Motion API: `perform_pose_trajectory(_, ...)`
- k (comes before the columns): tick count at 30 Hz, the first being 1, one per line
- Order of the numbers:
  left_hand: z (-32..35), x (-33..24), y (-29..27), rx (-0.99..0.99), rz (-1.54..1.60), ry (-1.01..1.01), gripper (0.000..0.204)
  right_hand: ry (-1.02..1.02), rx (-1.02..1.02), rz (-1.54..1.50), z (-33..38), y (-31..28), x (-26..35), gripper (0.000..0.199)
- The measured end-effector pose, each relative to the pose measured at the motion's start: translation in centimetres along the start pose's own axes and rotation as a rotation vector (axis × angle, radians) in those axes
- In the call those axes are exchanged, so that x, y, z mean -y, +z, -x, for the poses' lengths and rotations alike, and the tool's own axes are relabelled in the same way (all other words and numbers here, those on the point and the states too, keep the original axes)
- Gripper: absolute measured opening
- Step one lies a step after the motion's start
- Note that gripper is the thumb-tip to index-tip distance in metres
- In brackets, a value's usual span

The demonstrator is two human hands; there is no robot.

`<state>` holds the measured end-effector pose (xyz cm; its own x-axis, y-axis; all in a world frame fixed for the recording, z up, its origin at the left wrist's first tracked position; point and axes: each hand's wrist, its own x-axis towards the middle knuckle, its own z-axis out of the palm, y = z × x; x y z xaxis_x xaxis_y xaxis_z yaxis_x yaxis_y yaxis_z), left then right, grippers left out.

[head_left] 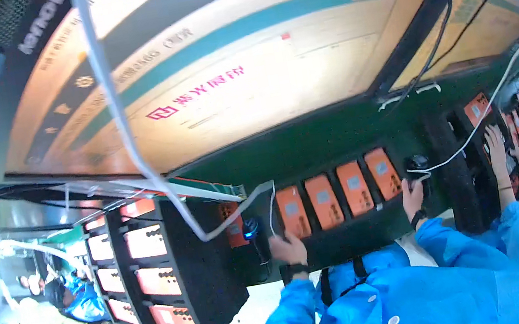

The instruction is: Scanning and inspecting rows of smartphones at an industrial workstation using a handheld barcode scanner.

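Four-sided orange units with dark frames stand in a row on the dark green bench, among them a left orange unit (pixel 292 210) and a right orange unit (pixel 382 173). Each bears a pale label and dark round spots. My left hand (pixel 289 251) is smeared by motion near the lower end of the left unit, close to a thin white cable. Beside the right unit's lower corner is my right hand (pixel 412 198), its fingers curled together; what they hold, if anything, is hidden. A black device (pixel 417 163) with a white cable lies just beyond it.
A black handheld scanner (pixel 252 230) with a blue light stands left of the row. Further left rises a black rack (pixel 206 274) holding orange units. A large monitor (pixel 206 88) overhangs the bench, a grey cable (pixel 123 126) crossing it. A co-worker's hands (pixel 497 153) are at the right.
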<state>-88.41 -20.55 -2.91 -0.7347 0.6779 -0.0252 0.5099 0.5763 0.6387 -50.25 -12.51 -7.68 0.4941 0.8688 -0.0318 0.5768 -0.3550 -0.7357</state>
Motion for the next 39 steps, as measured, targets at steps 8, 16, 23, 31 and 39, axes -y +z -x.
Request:
perform_pose_trajectory(8,-7.8,-7.0,3.6,0.005,0.496,-0.024,0.037,0.077,0.265,-0.563,-7.3,4.3,11.7,0.033)
perform_pose_trajectory(16,3.7,-3.9,-5.3,0.432,0.761,-0.315,0.095,0.278,0.302,-0.338,5.3,0.4,4.1,0.074)
perform_pose_trajectory(23,11.5,8.4,-11.2,0.096,1.0,-0.836,0.047,-0.241,0.857,-0.165,10.3,-0.1,4.4,0.037)
perform_pose_trajectory(31,10.0,22.9,-18.5,-0.109,1.381,-1.045,0.048,-0.185,1.028,-0.214,16.4,3.2,7.4,0.022)
perform_pose_trajectory(39,3.6,23.7,-24.6,-0.219,1.532,-0.796,0.051,-0.302,1.368,-0.361,32.1,6.1,21.7,0.027)
